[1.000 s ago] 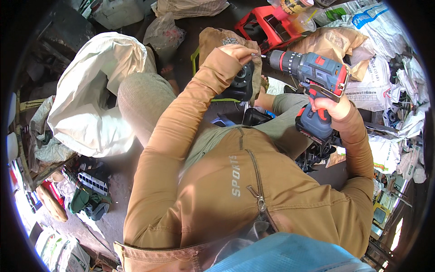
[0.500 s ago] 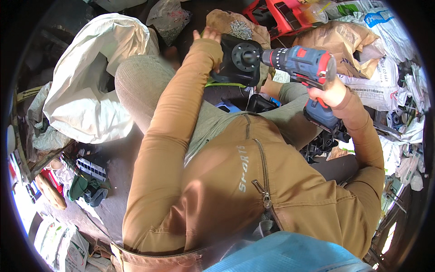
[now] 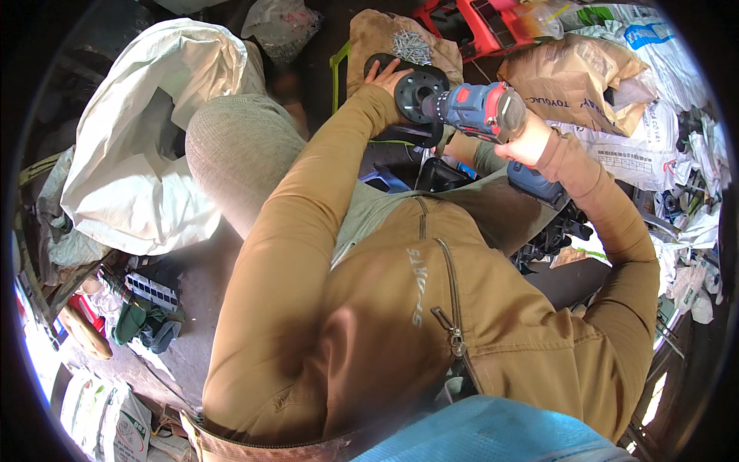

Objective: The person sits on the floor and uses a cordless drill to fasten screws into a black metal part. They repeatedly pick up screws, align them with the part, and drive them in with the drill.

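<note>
A blue-and-red cordless drill [image 3: 479, 109] is gripped in my right hand [image 3: 531, 140], its front end pointing left. That front end reaches the round hub of a black plastic part [image 3: 414, 91] with a ring of holes; I cannot tell whether a bit is engaged. My left hand [image 3: 385, 83] holds the part at its upper left, fingers over the rim and the thumb hidden. Part of the black piece is covered by my hand and the drill. Just beyond it, a pile of screws [image 3: 412, 48] lies on a brown sack [image 3: 368, 38].
A big white sack [image 3: 108, 165] stands open at the left beside my bent knee [image 3: 231, 142]. Red plastic frames [image 3: 481, 27] lie at the far right, near a brown paper bag [image 3: 577, 77]. A clear plastic bag [image 3: 281, 29] sits at the back.
The drill and my right hand have moved left. My left hand has shifted right and slightly nearer, and the black part has turned in its grip, uncovering more of the brown sack.
</note>
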A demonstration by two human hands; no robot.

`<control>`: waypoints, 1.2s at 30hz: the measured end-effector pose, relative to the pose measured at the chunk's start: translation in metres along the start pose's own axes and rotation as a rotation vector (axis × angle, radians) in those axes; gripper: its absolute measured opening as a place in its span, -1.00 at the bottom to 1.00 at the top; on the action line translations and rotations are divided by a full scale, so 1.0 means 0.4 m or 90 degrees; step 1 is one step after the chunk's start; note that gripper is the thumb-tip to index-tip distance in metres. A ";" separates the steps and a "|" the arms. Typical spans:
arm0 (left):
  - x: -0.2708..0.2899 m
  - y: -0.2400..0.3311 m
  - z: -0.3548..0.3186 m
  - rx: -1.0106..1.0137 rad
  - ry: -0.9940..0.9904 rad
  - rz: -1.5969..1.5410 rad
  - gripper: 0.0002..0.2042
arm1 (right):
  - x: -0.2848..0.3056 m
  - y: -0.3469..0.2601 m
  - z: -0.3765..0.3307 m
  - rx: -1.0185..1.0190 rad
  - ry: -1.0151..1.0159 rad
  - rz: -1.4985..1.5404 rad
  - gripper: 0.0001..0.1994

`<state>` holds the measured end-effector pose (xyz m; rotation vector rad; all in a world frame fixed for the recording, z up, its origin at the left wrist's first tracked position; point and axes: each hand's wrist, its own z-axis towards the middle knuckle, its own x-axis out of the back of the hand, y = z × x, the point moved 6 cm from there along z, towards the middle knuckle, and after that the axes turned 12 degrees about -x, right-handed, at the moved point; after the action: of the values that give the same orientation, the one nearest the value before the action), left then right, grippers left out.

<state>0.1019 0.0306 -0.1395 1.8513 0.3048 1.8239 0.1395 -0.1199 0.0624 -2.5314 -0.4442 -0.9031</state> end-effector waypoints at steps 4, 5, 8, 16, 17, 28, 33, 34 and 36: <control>-0.014 -0.008 0.001 -0.031 0.091 0.019 -0.23 | 0.008 -0.028 0.019 0.090 -0.009 -0.169 -0.53; -0.016 -0.010 0.002 -0.045 0.114 0.010 -0.27 | 0.011 -0.036 0.023 0.131 -0.018 -0.190 -0.53; -0.021 -0.019 0.004 -0.055 0.172 -0.023 -0.31 | 0.006 -0.044 0.039 0.204 -0.054 -0.354 -0.54; -0.044 -0.025 0.007 -0.065 0.165 0.007 -0.34 | 0.012 -0.055 0.048 0.333 -0.061 -0.391 -0.62; -0.049 -0.029 0.010 -0.060 0.156 0.008 -0.34 | 0.013 -0.054 0.050 0.331 -0.067 -0.390 -0.62; -0.061 -0.031 0.015 -0.059 0.156 0.031 -0.41 | -0.001 -0.050 0.074 0.280 -0.104 -0.373 -0.65; -0.060 -0.033 0.013 -0.068 0.194 0.019 -0.43 | 0.004 -0.064 0.074 0.235 -0.100 -0.332 -0.66; -0.059 -0.032 0.012 -0.072 0.205 0.021 -0.43 | 0.004 -0.071 0.072 0.211 -0.097 -0.303 -0.67; -0.056 -0.036 0.015 -0.068 0.213 0.036 -0.39 | 0.001 -0.080 0.064 0.116 -0.100 -0.206 -0.67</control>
<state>0.1088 0.0301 -0.1658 1.4938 0.2683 2.1457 0.1397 -0.0800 0.0533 -2.4102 -0.9627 -0.7350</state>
